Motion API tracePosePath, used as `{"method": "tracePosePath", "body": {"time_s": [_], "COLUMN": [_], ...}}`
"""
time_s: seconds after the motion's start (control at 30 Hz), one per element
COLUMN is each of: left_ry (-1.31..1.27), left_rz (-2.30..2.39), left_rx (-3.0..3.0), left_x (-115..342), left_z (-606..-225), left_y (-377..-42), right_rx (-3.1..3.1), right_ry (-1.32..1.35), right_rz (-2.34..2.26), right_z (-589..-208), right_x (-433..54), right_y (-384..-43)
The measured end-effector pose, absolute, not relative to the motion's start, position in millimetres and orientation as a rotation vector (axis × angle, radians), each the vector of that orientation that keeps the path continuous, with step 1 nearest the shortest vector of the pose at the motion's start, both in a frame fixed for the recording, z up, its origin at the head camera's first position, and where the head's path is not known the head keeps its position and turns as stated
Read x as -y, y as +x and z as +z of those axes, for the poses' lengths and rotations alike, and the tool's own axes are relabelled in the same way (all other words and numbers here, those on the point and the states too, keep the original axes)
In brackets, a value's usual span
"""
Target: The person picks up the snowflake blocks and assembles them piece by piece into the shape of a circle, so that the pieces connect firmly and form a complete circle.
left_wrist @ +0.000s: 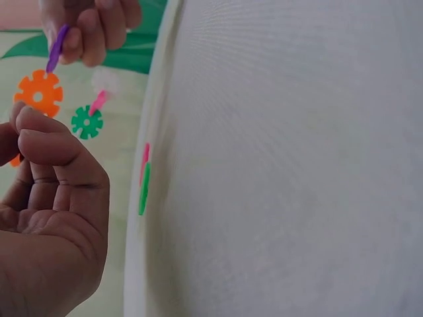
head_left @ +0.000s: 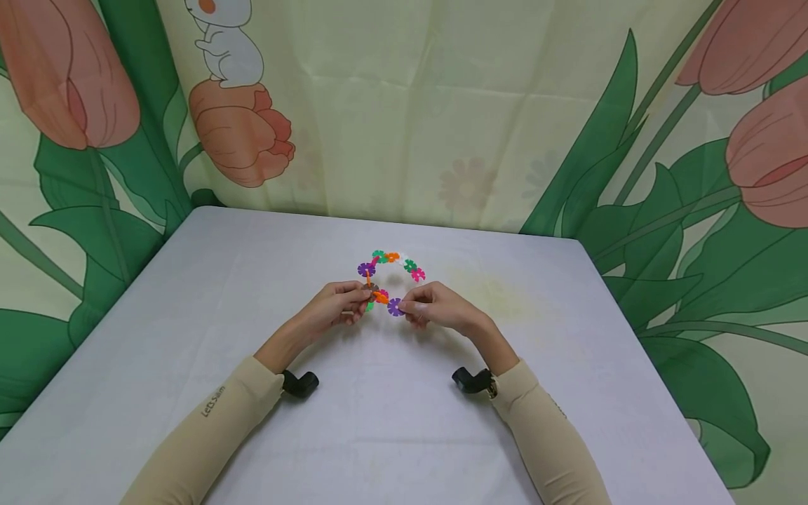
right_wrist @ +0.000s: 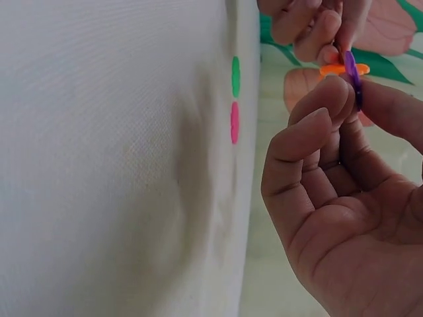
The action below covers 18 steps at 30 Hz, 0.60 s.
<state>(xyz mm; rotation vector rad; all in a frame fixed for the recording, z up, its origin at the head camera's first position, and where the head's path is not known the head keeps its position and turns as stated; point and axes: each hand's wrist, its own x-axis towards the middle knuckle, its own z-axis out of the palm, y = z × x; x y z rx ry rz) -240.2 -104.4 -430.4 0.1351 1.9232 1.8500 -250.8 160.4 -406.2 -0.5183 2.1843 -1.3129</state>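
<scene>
My left hand pinches a brown snowflake disc at the left side of a chain of colourful notched plastic discs. An orange disc stands out just past those fingertips. Between thumb and fingers, my right hand pinches a purple disc. Its edge meets the orange disc's rim in the left wrist view. Behind the hands, the chain curves in an arc with a green disc, a pink disc and another purple disc. Fingers partly hide the held discs.
A green disc and a pink disc lie flat on the white-covered table below the hands. Behind the table hangs a curtain printed with tulips. A black wrist camera sits at the left cuff.
</scene>
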Motion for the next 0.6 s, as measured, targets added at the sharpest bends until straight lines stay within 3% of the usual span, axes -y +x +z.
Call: {"method": "tracePosePath", "body": {"time_s": [0.6], "left_ry": [0.159], "left_rz": [1.851], "left_rx": [-1.914], "left_x": [103.7], "left_z": [-432.3], "left_y": [-239.0], "right_rx": [-2.144], "right_ry": [-0.487], "right_rz": [-1.360], "right_z": [-407.7], "right_x": [-156.5], "right_y": [-249.0]}}
